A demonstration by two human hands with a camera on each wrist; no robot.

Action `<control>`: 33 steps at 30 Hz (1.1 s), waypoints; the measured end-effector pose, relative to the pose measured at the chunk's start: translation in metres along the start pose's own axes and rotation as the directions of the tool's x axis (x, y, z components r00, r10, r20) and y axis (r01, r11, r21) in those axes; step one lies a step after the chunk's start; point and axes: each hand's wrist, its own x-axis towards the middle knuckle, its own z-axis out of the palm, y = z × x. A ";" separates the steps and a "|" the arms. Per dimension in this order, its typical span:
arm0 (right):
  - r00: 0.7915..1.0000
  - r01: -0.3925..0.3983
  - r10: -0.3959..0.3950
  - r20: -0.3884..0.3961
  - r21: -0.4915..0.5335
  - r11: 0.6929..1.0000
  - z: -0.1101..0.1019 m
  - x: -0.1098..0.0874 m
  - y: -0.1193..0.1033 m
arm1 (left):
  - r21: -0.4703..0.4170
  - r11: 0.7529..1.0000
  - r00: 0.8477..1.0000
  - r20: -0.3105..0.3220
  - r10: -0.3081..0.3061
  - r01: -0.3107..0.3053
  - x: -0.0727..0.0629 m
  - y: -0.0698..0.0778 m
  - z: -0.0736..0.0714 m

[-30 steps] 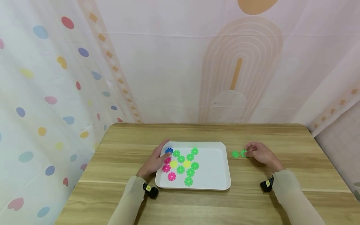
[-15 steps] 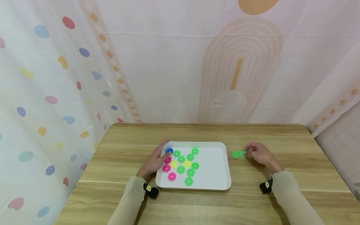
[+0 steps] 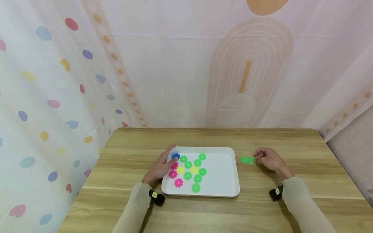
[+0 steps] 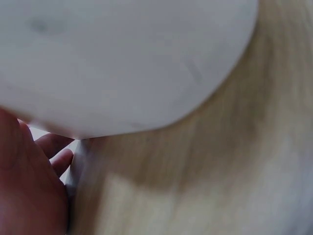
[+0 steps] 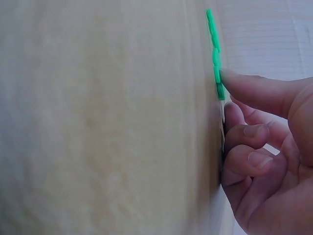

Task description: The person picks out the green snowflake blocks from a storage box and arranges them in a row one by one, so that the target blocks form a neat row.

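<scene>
My left hand (image 3: 158, 166) grips the left side of the white tray (image 3: 222, 174), its thumb over the rim beside a blue snowflake disc (image 3: 175, 155). In the left wrist view, fingers (image 4: 51, 144) reach along the tray's edge. To the right of the tray, my right hand (image 3: 271, 159) pinches a green snowflake disc (image 3: 252, 160) at the table surface. That disc meets a second green disc (image 3: 244, 160) on its left. The right wrist view shows the thumb (image 5: 234, 83) against the green disc (image 5: 219, 88), with the other fingers curled below.
Inside the tray lie several green discs (image 3: 196, 187), pink discs (image 3: 178, 183) and two yellow discs (image 3: 180, 170), mostly in its left half. The wooden table (image 3: 204, 213) ends at a patterned curtain (image 3: 175, 81) behind and on the left.
The right hand's green disc has shifted slightly left, closing the gap to the other green disc. My left hand and the tray have stayed in place.
</scene>
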 end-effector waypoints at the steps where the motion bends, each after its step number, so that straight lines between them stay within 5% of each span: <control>1: 1.000 0.003 -0.003 0.002 -0.002 1.000 0.000 0.000 0.001 | -0.001 1.000 1.000 0.000 -0.003 0.003 0.000 0.000 0.000; 19: 1.000 -0.007 0.008 0.021 -0.031 1.000 -0.003 0.000 -0.003 | -0.016 1.000 1.000 0.001 0.020 -0.020 0.000 -0.004 0.002; 26: 0.999 0.035 -0.033 0.031 -0.061 0.998 -0.003 0.011 -0.031 | 0.007 0.999 0.999 -0.001 0.044 -0.044 0.002 -0.004 0.000; 33: 0.981 0.175 -0.164 0.103 -0.111 0.978 0.012 0.026 -0.073 | -0.006 0.999 0.999 -0.001 0.048 -0.048 0.002 -0.004 0.000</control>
